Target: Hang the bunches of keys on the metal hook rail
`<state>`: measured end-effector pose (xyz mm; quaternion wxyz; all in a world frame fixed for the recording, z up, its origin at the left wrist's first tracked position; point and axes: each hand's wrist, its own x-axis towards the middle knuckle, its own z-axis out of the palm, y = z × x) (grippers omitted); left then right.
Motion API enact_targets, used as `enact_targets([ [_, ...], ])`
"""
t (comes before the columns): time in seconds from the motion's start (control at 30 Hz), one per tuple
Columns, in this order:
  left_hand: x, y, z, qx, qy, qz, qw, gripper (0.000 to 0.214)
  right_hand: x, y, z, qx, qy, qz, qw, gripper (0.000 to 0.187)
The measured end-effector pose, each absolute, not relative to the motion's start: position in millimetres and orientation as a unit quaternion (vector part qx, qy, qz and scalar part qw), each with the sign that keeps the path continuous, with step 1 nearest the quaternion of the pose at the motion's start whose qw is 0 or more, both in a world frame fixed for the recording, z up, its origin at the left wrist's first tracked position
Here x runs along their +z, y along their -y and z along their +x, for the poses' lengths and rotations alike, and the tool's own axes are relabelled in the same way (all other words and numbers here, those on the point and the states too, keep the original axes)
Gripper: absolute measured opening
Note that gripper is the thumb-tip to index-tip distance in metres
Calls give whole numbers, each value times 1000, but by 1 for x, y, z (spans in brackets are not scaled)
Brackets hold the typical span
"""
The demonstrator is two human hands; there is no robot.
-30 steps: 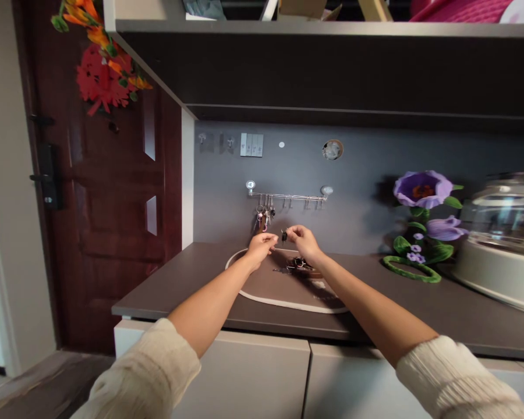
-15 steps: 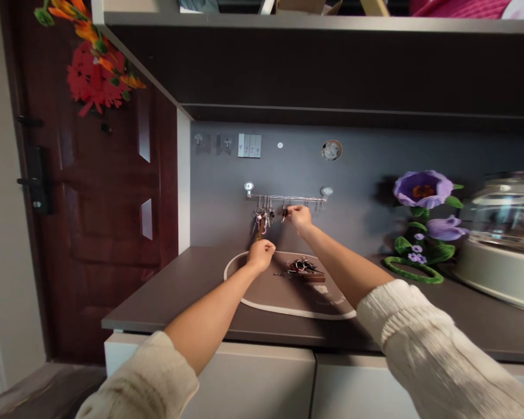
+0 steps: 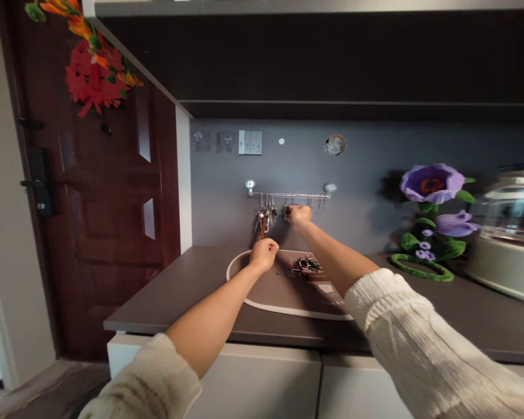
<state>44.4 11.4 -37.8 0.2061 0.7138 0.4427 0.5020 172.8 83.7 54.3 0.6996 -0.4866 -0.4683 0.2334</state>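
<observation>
My right hand [image 3: 299, 215] reaches up to a metal hook rail [image 3: 290, 195] on the grey wall and pinches a small dark key [image 3: 286, 210] just under one of its hooks. A bunch of keys [image 3: 265, 217] hangs from the rail's left hooks. Over the oval brown mat [image 3: 262, 294] on the counter hovers my left hand [image 3: 265, 254], its fingers curled shut, and I cannot make out anything in them. More keys [image 3: 304, 265] lie in a pile on the mat to the right of my left hand.
A dark red door [image 3: 100, 203] with red and orange flower decorations [image 3: 94, 64] stands at the left. Purple artificial flowers [image 3: 432, 218] and a glass-lidded appliance [image 3: 509, 233] sit on the brown counter [image 3: 441, 314] at the right. A dark overhead cabinet [image 3: 332, 58] hangs above. Wall switches [image 3: 250, 142] sit above the rail.
My right hand rose from beside my left hand up to the hook rail, carrying the small dark key. My left hand stayed low over the mat.
</observation>
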Motion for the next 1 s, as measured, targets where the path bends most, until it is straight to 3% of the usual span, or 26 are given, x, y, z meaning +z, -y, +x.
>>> enact_targets([
  [0.13, -37, -11, 44, 501, -442, 717, 201, 14, 56, -78, 170, 262, 383, -509, 725, 6],
  [0.63, -39, -13, 43, 502, -442, 714, 207, 13, 54, -84, 169, 284, 375, -517, 715, 1],
  [1.0, -38, -11, 41, 502, -419, 717, 242, 11, 46, -68, 173, 303, 413, -509, 692, 10],
])
